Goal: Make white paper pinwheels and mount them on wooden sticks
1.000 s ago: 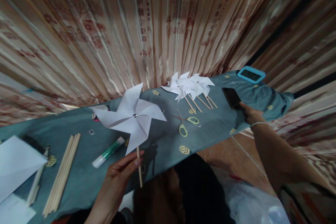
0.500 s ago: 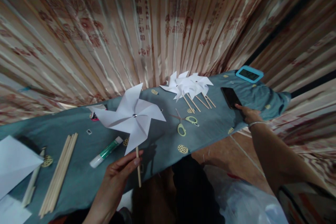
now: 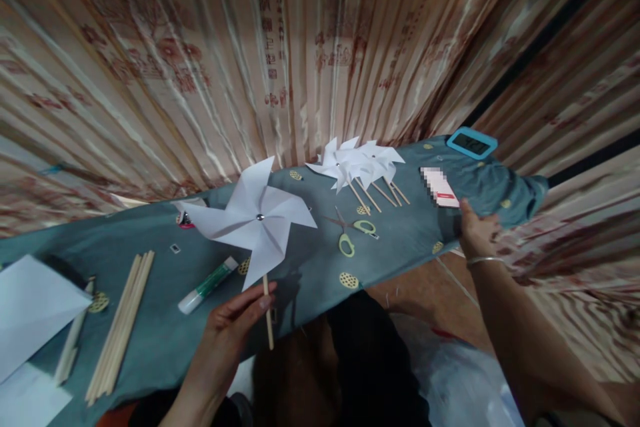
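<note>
My left hand (image 3: 233,327) is closed in a pinch round the wooden stick of a white paper pinwheel (image 3: 270,220), which it holds upright above the cloth. A round silver pin head sits at the pinwheel's centre. Out to the right, my right hand (image 3: 480,233) is beside the near end of a phone (image 3: 441,188) lying flat with its screen lit, partly pixelated. One finger stretches toward the phone's corner; the others are bent and partly hidden, and I see nothing held there. Between the hands lie open scissors (image 3: 346,244) with light green handles.
Several finished pinwheels (image 3: 357,163) lie together at the back. A blue-framed digital clock (image 3: 471,143) stands far right. To the left are a glue stick (image 3: 207,287), wooden sticks (image 3: 120,327), a pen-like tool (image 3: 75,337) and white paper (image 3: 35,313). A curtain (image 3: 225,80) hangs behind.
The phone's screen has gone from dark to lit. My right hand has drawn back slightly from the phone toward its near corner. The left hand still holds the pinwheel; the view shifted slightly.
</note>
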Tool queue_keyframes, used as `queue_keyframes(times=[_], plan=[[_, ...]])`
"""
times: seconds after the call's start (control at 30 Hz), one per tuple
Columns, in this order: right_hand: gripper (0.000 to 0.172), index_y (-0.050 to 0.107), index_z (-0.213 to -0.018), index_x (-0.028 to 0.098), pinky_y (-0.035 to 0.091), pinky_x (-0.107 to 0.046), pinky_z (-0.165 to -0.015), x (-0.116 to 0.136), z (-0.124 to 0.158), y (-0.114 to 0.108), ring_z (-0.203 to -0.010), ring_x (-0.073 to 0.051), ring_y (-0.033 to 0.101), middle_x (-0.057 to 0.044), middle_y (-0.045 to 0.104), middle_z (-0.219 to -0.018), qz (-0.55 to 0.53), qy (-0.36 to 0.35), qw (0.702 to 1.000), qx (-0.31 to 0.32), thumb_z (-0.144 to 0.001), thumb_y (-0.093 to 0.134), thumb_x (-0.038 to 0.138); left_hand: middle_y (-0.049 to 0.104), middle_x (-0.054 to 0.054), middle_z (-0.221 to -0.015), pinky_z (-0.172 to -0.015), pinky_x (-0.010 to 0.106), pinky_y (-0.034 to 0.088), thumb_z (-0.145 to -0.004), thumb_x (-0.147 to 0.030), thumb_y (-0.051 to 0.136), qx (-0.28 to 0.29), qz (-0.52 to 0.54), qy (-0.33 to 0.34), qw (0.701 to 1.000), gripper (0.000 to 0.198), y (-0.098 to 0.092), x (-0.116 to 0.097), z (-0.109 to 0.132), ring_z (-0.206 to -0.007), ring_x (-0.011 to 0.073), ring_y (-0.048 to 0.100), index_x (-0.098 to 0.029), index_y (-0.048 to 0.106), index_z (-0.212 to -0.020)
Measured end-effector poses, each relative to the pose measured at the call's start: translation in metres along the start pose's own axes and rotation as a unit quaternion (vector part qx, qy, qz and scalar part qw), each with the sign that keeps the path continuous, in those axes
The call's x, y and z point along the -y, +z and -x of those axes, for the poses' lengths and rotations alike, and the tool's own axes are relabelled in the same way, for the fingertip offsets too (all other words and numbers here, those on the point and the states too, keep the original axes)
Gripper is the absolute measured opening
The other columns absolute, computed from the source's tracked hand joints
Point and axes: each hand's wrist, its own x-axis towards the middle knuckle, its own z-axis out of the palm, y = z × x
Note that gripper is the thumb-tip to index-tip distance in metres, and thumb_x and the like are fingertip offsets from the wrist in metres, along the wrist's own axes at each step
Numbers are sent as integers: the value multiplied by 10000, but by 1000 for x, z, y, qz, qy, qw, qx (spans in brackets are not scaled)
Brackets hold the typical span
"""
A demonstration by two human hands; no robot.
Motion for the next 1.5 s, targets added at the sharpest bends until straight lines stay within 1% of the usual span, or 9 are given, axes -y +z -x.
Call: queue_keyframes(times=[0.1, 0.17, 0.23, 0.4, 0.53, 0.67, 0.97, 1.27, 1.5], plan=[[909, 390, -1390, 87, 289, -516, -1125, 22, 50, 3, -1351, -349, 375, -224, 387, -1457, -44, 18, 999, 13, -711, 592, 656, 770, 66, -960, -1015, 359, 427, -353, -469, 909, 9, 9, 8, 1000, 508, 1, 0, 2, -1017, 247, 648, -241, 796, -793], [838, 455, -1357, 134, 330, -502, -1107, 51, 91, 4, -1334, -316, 421, -181, 447, -1442, -155, -44, 982, 103, -705, 639, 626, 771, 65, -951, -968, 325, 453, -373, -452, 909, 18, 18, 12, 1000, 495, 2, 0, 2, -969, 221, 658, -235, 796, -803], [751, 510, -1316, 148, 382, -472, -1078, 90, 129, 5, -1291, -291, 486, -173, 509, -1403, -262, -84, 941, 197, -719, 672, 574, 773, 57, -917, -905, 290, 476, -381, -429, 911, 20, 35, 19, 999, 481, 4, 0, 1, -893, 189, 664, -233, 796, -805], [422, 660, -1083, 204, 479, -399, -992, 195, 193, 2, -1058, -211, 649, -89, 697, -1150, -426, -138, 841, 304, -728, 731, 421, 771, 53, -857, -823, 265, 487, -355, -379, 917, 5, 99, 70, 993, 446, 7, -3, -5, -801, 158, 649, -222, 792, -753], [247, 692, -990, 225, 533, -344, -882, 240, 230, -1, -911, -167, 686, -35, 740, -994, -494, -153, 774, 366, -766, 700, 328, 765, 79, -900, -830, 308, 487, -369, -359, 910, -1, 126, 116, 985, 416, 11, -9, -12, -823, 180, 648, -198, 785, -732], [117, 708, -862, 220, 540, -292, -732, 233, 258, 3, -720, -137, 659, 0, 720, -769, -502, -144, 769, 369, -804, 637, 292, 761, 58, -855, -807, 291, 476, -351, -358, 915, -19, 161, 139, 977, 426, 15, -19, -17, -769, 147, 629, -198, 782, -723], [185, 709, -852, 201, 507, -296, -676, 183, 258, 26, -679, -167, 641, -17, 715, -738, -361, -134, 852, 355, -816, 590, 338, 753, 38, -825, -789, 291, 470, -374, -366, 919, -28, 173, 158, 972, 429, 16, -24, -20, -726, 123, 609, -211, 784, -750], [221, 707, -949, 228, 503, -285, -721, 182, 271, 17, -735, -169, 667, -21, 738, -849, -248, -263, 849, 385, -869, 502, 255, 748, 62, -910, -803, 313, 478, -434, -390, 897, -51, 124, 164, 977, 454, 12, -10, -18, -780, 157, 624, -192, 783, -827], [232, 714, -943, 216, 494, -296, -793, 184, 270, 8, -802, -182, 671, -43, 747, -902, -243, -304, 842, 374, -871, 494, 208, 744, 58, -902, -744, 284, 480, -382, -395, 916, -47, 145, 178, 972, 468, 29, -15, -5, -716, 118, 596, -179, 773, -772]])
